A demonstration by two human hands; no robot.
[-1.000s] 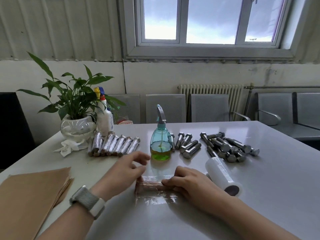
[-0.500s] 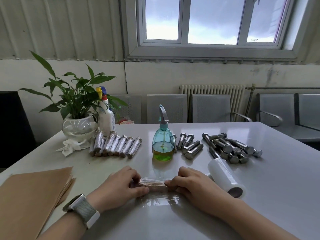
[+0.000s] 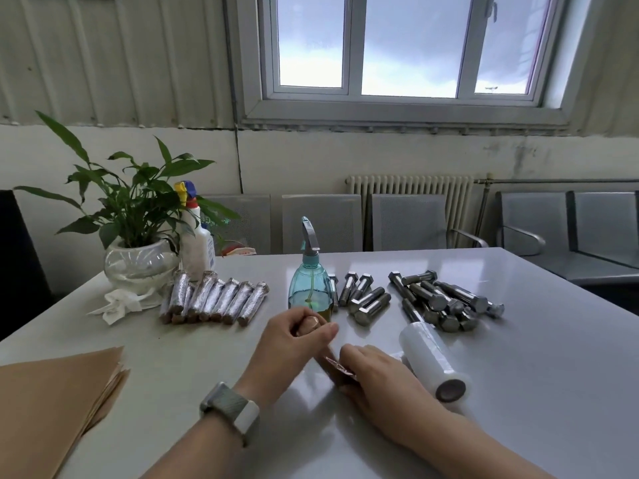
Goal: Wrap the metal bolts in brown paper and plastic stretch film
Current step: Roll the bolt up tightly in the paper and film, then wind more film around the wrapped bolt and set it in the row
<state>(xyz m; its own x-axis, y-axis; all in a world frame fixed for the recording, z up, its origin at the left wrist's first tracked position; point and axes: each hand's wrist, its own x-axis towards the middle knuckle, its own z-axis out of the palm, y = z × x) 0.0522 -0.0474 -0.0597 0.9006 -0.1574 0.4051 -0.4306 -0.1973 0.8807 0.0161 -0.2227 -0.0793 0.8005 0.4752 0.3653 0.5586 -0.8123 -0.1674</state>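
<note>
Holding 1 wrapped bolt point(image 3: 337, 367) — 2 hands: left hand point(image 3: 292, 344), right hand point(image 3: 375, 378).

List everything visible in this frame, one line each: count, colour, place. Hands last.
wrapped bolts: about eight, silvery film over brown, row at table's left rear
bare bolts: many, grey metal, loose pile at right rear
spray bottle: one, teal with yellow liquid, centre
stretch film roll: one, clear white, lying right of the hands
brown paper: one stack, near left edge
potted plant: one, green in glass bowl, far left
white bottle: one, behind the plant
tissue: one, white, beside bowl
table: one, white
bolt being wrapped: one, brown, between hands
left hand: grips one end
right hand: holds other end
</note>
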